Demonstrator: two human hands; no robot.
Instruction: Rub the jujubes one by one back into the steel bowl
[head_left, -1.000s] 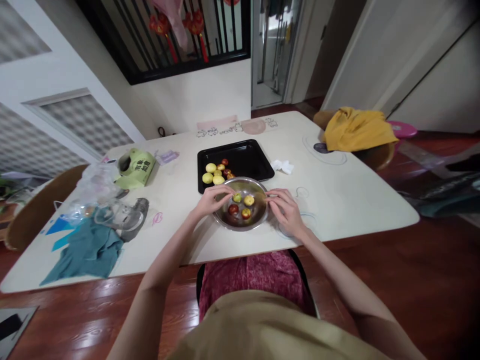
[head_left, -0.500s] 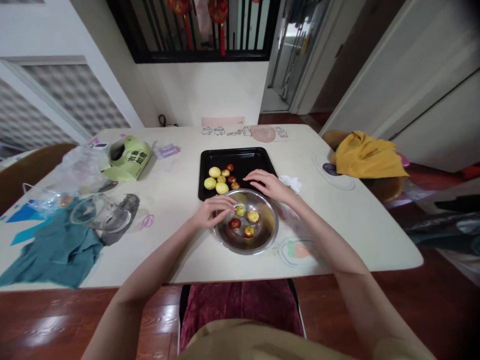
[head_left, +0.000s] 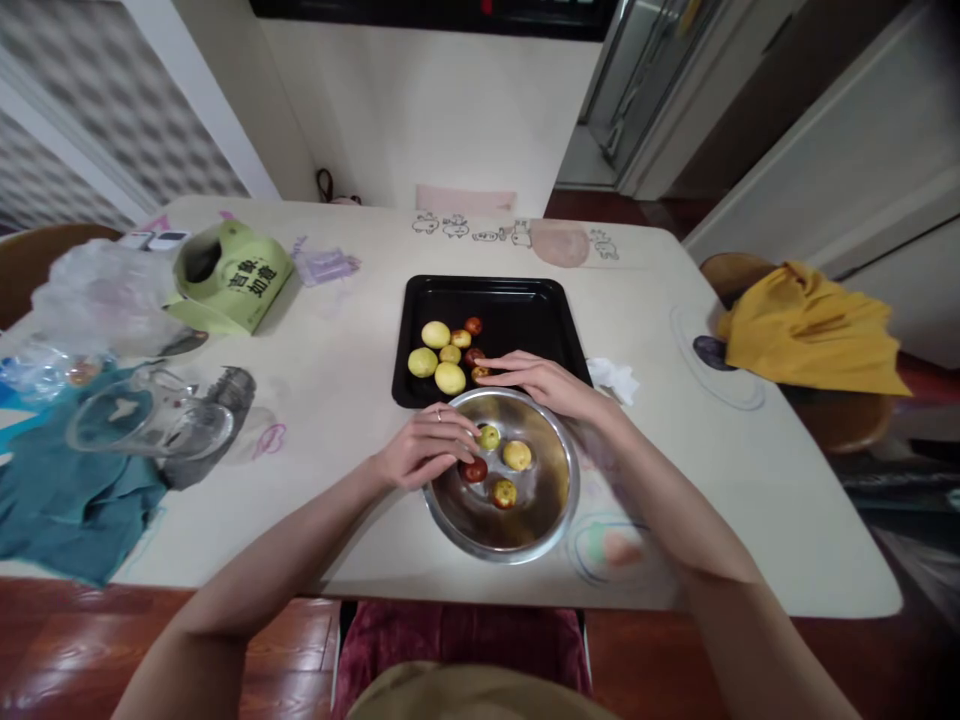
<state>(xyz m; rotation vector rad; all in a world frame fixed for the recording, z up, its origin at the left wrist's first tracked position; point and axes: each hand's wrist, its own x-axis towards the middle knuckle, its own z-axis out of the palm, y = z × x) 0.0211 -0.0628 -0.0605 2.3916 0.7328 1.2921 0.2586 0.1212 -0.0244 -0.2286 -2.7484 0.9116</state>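
A steel bowl (head_left: pixel 559 510) holds several small fruits that look like jujubes: a green one (head_left: pixel 488 437), a dark red one (head_left: pixel 474 470) and yellowish ones, one of them a mottled jujube (head_left: pixel 504 493). My left hand (head_left: pixel 431 447) reaches over the bowl's left rim, fingers outstretched with the tips close to the green and red ones; whether they touch is unclear. Behind the bowl lies a black baking tray (head_left: pixel 525 300) with larger pale yellow fruits (head_left: pixel 450 378) and red-brown jujubes (head_left: pixel 473 326) at its left. My right hand (head_left: pixel 551 388), fingers extended, has its fingertips at the tray's nearest reddish jujube (head_left: pixel 480 374).
To the left stand a clear glass jug (head_left: pixel 142 415), a teal cloth (head_left: pixel 75 490), a plastic bag (head_left: pixel 105 290) and a green paper box (head_left: pixel 232 275). A crumpled tissue (head_left: pixel 613 380) lies right of the tray. A yellow cloth (head_left: pixel 814 330) hangs over a chair at the right.
The view has tilted down and come closer. My right hand's fingertips have moved left to the reddish fruits in the tray. My left hand's fingers have come down toward the red fruit in the bowl.
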